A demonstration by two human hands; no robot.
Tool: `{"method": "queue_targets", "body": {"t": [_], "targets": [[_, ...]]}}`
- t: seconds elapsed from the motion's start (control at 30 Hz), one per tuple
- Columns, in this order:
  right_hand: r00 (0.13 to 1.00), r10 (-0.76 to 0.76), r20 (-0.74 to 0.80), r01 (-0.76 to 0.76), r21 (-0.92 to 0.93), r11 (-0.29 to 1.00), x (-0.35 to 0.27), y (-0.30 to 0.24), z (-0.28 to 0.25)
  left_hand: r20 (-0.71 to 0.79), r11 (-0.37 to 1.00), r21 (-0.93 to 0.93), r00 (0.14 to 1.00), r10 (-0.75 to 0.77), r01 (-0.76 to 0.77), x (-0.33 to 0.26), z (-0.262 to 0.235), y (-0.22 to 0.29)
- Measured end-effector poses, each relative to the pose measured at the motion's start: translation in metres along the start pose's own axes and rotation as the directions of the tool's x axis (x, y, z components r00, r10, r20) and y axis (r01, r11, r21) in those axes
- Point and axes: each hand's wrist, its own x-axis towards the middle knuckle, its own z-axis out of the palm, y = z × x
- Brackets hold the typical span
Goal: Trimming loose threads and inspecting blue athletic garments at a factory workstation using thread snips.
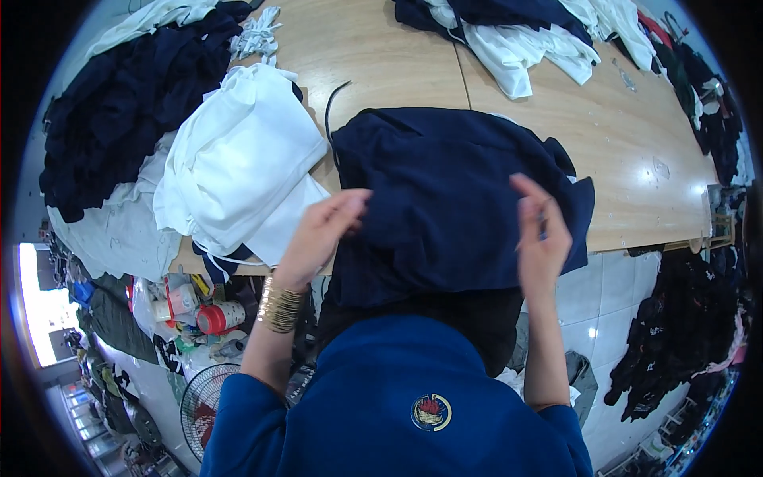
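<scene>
A dark navy garment (pixel 445 199) lies spread at the near edge of a wooden table (pixel 628 151) and hangs over that edge toward me. My left hand (pixel 322 230), with gold bangles at the wrist, pinches the garment's left side. My right hand (pixel 540 234) has its fingers bent at the garment's right side and holds a small thin tool against the cloth; what the tool is I cannot tell.
A pile of white garments (pixel 238 167) lies left of the navy one, beside a heap of dark clothes (pixel 119 103). More white and navy clothes (pixel 517 36) lie at the table's far side. Dark garments (pixel 675 334) hang at right; a fan (pixel 203 401) and clutter stand on the floor at left.
</scene>
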Motion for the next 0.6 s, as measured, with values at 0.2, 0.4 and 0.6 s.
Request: {"method": "queue_targets", "body": {"t": [0.2,0.4,0.6], "targets": [[0.919,0.222,0.326,-0.308,0.244,0.919,-0.018,-0.001,0.043,0.524,0.967,-0.233,0.851,0.036,0.102,0.023,0.046,0.037],[0.956,0.202,0.212,-0.195,-0.052,0.979,-0.027,0.021,0.019,0.222,0.454,0.752,0.832,0.508,-0.478,0.055,0.008,0.018],[0.954,0.108,0.28,0.03,-0.444,0.895,-0.043,0.022,0.045,0.266,0.328,0.835,0.846,0.462,-0.441,0.09,0.003,-0.015]]}}
